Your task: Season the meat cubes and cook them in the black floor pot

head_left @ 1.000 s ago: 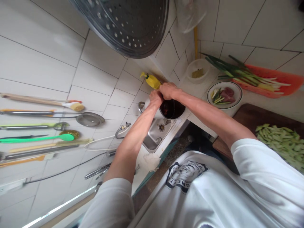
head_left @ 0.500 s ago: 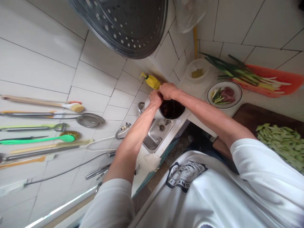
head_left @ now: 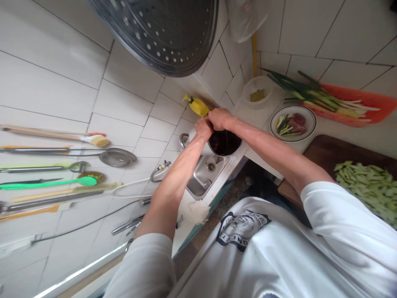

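My left hand (head_left: 204, 127) and my right hand (head_left: 218, 118) are closed side by side over a round vessel with a dark inside (head_left: 231, 144). Their fingers curl away from view, so whatever they grip is hidden. A whitish surface (head_left: 200, 145) shows at the vessel's left, partly behind my left wrist. Some reddish-brown bits or reflections show in the dark inside. Just beyond my knuckles stands a yellow pump bottle (head_left: 199, 106). Below the vessel is a steel sink (head_left: 198, 182).
To the right are a plate with meat and cut scallions (head_left: 293, 123), a red basket (head_left: 372, 105) with long scallions, and a board (head_left: 322, 155) piled with green slices. Utensils hang on the left wall. A perforated dark pan (head_left: 161, 33) hangs overhead.
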Demonstrator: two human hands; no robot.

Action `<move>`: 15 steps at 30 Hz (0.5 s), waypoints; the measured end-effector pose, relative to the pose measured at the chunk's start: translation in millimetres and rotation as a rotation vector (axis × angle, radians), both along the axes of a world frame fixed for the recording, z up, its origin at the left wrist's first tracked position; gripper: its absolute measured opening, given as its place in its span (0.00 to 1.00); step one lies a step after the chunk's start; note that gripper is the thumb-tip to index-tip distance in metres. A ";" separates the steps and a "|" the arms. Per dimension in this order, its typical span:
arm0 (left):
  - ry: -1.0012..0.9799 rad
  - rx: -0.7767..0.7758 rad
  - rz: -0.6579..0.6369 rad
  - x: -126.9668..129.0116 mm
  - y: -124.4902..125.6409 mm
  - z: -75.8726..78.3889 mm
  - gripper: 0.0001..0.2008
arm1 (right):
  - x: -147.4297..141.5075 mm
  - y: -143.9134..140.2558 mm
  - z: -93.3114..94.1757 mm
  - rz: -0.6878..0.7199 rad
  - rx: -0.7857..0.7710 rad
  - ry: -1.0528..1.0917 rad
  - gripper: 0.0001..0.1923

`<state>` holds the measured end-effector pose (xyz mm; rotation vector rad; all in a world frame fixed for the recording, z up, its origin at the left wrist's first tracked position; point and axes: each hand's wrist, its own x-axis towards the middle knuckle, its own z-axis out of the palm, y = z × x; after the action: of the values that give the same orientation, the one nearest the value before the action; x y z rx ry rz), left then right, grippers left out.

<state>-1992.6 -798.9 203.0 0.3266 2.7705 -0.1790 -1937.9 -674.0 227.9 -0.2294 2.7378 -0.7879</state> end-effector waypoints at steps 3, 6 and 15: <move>-0.003 -0.044 -0.008 -2.2 -0.2 -3.3 0.16 | 0.3 0.5 -0.7 -0.002 0.000 0.006 0.22; 0.009 -0.041 -0.025 -5.1 -1.9 -7.5 0.18 | 0.3 0.7 -1.9 -0.007 0.000 0.009 0.23; 0.014 -0.003 -0.023 -9.8 -5.4 -15.8 0.17 | -3.2 0.6 -9.8 -0.048 -0.043 0.008 0.23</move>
<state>-2002.4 -804.3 187.2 0.3584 2.7805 -0.1914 -1941.1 -673.4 218.1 -0.1774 2.7455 -0.8612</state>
